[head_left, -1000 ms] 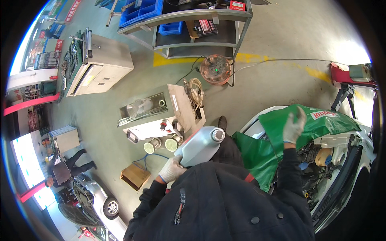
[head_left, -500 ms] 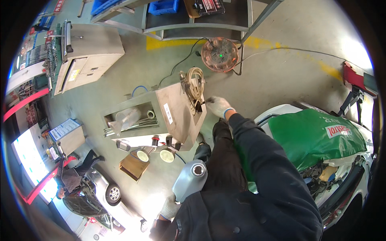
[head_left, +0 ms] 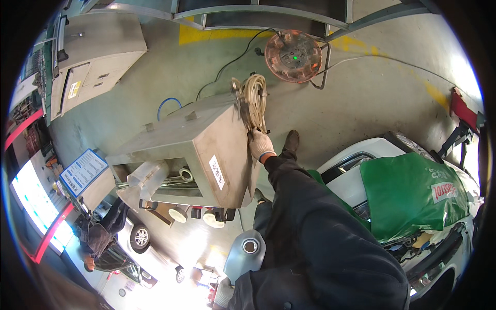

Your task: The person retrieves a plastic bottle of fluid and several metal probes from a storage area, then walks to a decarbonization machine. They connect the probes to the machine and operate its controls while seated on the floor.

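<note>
My right hand (head_left: 261, 144), in a white glove, grips the upper end of a grey metal cart (head_left: 206, 150), right below a coil of beige hose (head_left: 254, 101) that hangs on it. My left hand (head_left: 223, 292), also gloved, holds a grey plastic jug (head_left: 245, 256) low at my side, with its open mouth facing up. A clear funnel (head_left: 147, 178) lies on the cart's lower shelf. My dark sleeve runs from the lower edge up to the right hand.
A white car with a green fender cover (head_left: 408, 191) stands at the right. On the floor behind the cart sit an orange cable reel (head_left: 294, 54) and its cords. A grey cabinet (head_left: 93, 51) is at the upper left. Another person (head_left: 98, 237) crouches at the lower left.
My right hand left the green cover, reached over and took hold of the cart. The jug in my left hand dropped from chest height to my side. The cart looks nearer.
</note>
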Motion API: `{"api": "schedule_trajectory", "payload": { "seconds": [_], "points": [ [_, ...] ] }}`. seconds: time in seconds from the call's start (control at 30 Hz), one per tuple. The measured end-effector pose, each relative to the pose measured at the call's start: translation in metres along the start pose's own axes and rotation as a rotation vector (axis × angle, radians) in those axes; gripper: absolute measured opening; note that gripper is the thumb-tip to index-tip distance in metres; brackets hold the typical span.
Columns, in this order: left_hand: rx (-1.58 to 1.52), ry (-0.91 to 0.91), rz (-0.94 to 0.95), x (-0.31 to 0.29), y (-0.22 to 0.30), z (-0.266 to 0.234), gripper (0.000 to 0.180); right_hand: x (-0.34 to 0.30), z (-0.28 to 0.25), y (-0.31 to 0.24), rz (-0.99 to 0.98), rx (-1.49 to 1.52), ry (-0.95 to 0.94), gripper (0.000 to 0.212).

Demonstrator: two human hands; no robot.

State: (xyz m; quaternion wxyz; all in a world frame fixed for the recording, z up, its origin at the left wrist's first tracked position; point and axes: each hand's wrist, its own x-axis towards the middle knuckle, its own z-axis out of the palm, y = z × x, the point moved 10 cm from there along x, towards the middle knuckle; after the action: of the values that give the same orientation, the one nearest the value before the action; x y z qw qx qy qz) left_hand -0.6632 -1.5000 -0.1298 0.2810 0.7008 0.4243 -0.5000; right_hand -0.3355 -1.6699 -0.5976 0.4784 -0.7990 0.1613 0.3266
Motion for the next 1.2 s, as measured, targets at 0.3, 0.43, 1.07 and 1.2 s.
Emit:
{"api": "schedule_trajectory", "payload": {
  "seconds": [0.3,0.43,1.07,1.2],
  "points": [
    [-0.01,-0.026,0.051,0.02,0.001,-0.007,0.051,-0.017,-0.067,-0.07,-0.096,0.041,0.07,0.034],
    [0.001,-0.032,0.083,0.037,-0.001,-0.013,0.05,-0.012,-0.091,-0.091,-0.052,0.054,0.174,0.036],
    [0.005,-0.244,0.032,0.11,-0.064,-0.016,0.043,-0.006,-0.071,0.06,0.139,0.428,0.017,0.028],
    [0.036,-0.226,0.087,0.122,-0.071,-0.011,0.041,0.003,-0.037,0.07,0.21,0.602,-0.144,0.043]
  ]
}}
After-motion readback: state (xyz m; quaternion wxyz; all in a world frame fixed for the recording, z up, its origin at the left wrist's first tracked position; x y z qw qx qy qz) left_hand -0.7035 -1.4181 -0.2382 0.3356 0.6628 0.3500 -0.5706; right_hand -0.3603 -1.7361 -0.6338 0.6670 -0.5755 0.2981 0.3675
